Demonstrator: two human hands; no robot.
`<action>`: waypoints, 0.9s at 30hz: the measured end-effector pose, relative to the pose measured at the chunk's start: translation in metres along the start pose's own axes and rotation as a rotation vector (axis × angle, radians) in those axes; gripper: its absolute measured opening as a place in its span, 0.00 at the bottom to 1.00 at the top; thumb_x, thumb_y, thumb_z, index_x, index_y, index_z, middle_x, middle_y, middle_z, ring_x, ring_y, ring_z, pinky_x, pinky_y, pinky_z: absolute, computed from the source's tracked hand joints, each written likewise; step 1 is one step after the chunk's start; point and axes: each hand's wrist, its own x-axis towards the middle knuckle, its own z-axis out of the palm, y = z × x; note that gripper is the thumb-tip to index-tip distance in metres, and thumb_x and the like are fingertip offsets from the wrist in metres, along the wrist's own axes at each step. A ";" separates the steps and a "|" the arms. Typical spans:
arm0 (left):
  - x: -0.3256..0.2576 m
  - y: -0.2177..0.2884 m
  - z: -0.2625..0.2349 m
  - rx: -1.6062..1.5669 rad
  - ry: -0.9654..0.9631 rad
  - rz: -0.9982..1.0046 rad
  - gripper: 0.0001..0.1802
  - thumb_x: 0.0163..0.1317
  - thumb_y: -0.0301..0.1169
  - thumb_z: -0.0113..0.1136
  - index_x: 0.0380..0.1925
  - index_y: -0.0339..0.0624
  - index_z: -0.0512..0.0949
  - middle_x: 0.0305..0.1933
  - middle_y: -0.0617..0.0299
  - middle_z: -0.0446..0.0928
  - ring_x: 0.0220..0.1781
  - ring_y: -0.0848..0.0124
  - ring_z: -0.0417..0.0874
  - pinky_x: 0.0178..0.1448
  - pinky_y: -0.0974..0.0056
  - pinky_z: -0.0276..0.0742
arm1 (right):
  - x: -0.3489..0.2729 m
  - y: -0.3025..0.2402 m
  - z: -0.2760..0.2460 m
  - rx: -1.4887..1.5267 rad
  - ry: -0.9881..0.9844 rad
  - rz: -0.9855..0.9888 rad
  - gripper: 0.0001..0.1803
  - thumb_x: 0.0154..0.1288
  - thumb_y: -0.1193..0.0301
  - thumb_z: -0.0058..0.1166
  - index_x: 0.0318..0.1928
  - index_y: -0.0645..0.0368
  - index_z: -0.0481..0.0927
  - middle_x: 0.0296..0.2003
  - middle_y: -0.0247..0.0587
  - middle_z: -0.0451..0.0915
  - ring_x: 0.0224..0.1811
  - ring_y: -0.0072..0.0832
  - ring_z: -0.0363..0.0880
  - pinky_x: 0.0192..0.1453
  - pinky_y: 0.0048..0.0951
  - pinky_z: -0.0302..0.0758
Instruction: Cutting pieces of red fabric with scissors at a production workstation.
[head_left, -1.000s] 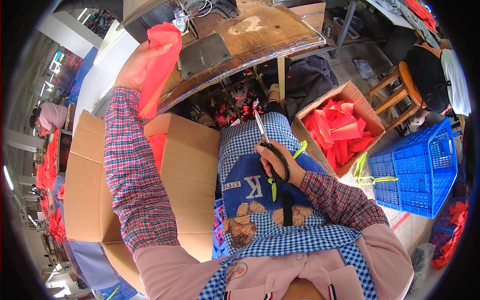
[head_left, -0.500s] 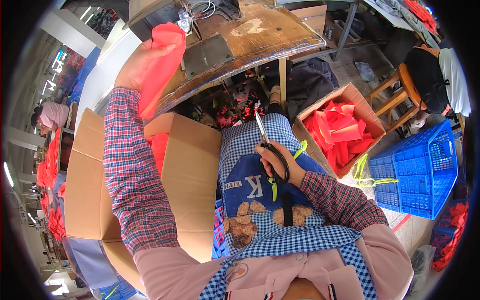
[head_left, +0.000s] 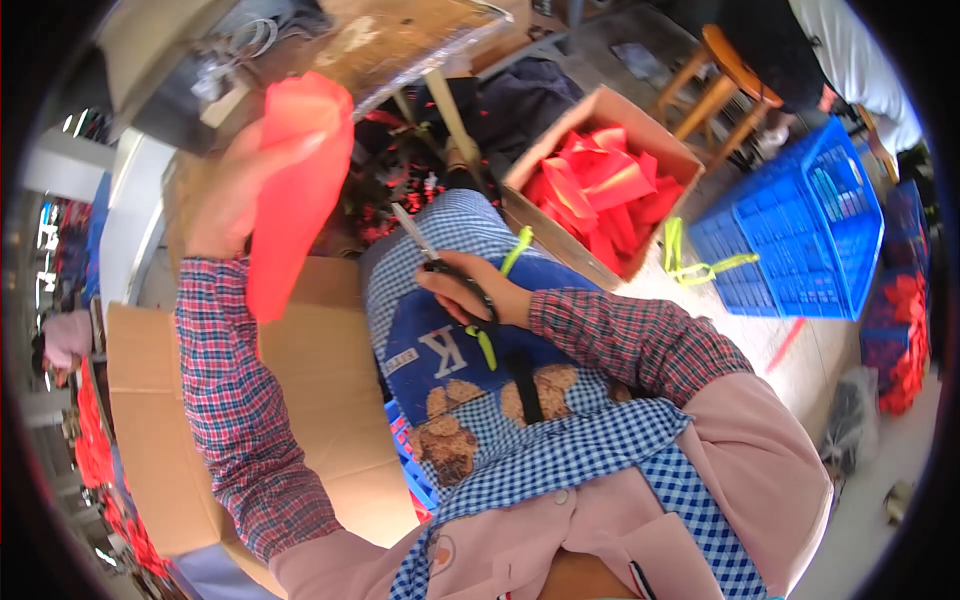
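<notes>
My left hand (head_left: 225, 195), smeared by motion, grips a long red-orange fabric piece (head_left: 300, 200) that hangs down beside its plaid sleeve. Below that fabric stands an open cardboard box (head_left: 330, 400). My right hand (head_left: 468, 285) is closed on black-handled scissors (head_left: 410, 226) over my lap. Their metal blades point up and to the left, away from me, and look closed together. A yellow-green strip hangs at the scissor handles. Under the right hand lies my blue checked apron (head_left: 420, 235).
A second cardboard box (head_left: 690, 165) full of red-orange fabric pieces (head_left: 600, 185) stands ahead on the right. Beyond it are a wooden stool (head_left: 735, 65) and a blue plastic crate (head_left: 790, 230). A worn wooden table (head_left: 385, 40) borders the far side, with scraps beneath it.
The view has swung, so the table and right-hand box sit farther left. My left hand has brought the fabric nearer, off the table's edge and over the box. The right hand still grips the scissors.
</notes>
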 end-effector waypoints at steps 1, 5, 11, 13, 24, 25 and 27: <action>0.013 -0.002 0.024 0.010 -0.034 0.076 0.20 0.65 0.30 0.62 0.56 0.35 0.75 0.52 0.61 0.81 0.51 0.72 0.82 0.55 0.68 0.78 | -0.001 -0.004 0.000 0.014 0.000 0.043 0.16 0.73 0.58 0.50 0.35 0.57 0.70 0.19 0.29 0.69 0.16 0.18 0.69 0.20 0.23 0.67; 0.083 -0.009 0.095 0.117 -0.019 0.348 0.38 0.62 0.44 0.67 0.65 0.32 0.65 0.60 0.48 0.74 0.62 0.64 0.76 0.64 0.61 0.71 | -0.002 0.001 0.004 0.007 0.006 0.043 0.16 0.73 0.57 0.51 0.35 0.57 0.70 0.19 0.29 0.69 0.17 0.18 0.70 0.20 0.23 0.68; 0.033 -0.022 0.131 0.460 -0.042 0.506 0.18 0.66 0.30 0.61 0.53 0.31 0.76 0.50 0.56 0.82 0.52 0.71 0.81 0.57 0.65 0.75 | -0.009 0.000 -0.009 0.128 0.109 -0.005 0.17 0.72 0.57 0.51 0.35 0.58 0.70 0.17 0.30 0.69 0.14 0.19 0.68 0.18 0.23 0.66; -0.005 -0.031 0.116 0.579 0.021 0.414 0.15 0.65 0.27 0.61 0.51 0.33 0.78 0.45 0.57 0.83 0.47 0.72 0.83 0.52 0.68 0.77 | -0.012 -0.016 -0.020 0.155 0.207 -0.014 0.15 0.74 0.58 0.49 0.44 0.58 0.73 0.15 0.28 0.68 0.14 0.18 0.67 0.19 0.22 0.64; -0.221 -0.114 -0.070 0.185 0.767 -0.254 0.14 0.69 0.30 0.58 0.51 0.36 0.79 0.49 0.59 0.81 0.51 0.72 0.80 0.57 0.69 0.74 | 0.067 0.109 -0.264 -0.478 1.013 -0.402 0.11 0.67 0.72 0.61 0.47 0.58 0.74 0.29 0.30 0.75 0.30 0.21 0.71 0.36 0.26 0.70; -0.234 -0.126 -0.081 0.137 0.834 -0.358 0.14 0.68 0.31 0.59 0.51 0.36 0.78 0.49 0.59 0.80 0.51 0.72 0.80 0.56 0.68 0.75 | 0.065 0.144 -0.297 -0.475 1.007 -0.245 0.08 0.70 0.72 0.56 0.47 0.57 0.73 0.32 0.32 0.75 0.35 0.22 0.76 0.42 0.25 0.75; -0.219 -0.165 -0.085 0.043 0.862 -0.438 0.14 0.68 0.32 0.59 0.51 0.37 0.78 0.49 0.59 0.80 0.51 0.73 0.80 0.56 0.68 0.75 | 0.021 0.222 -0.384 0.157 0.893 -0.228 0.25 0.79 0.56 0.36 0.59 0.64 0.69 0.58 0.47 0.76 0.57 0.34 0.79 0.67 0.30 0.71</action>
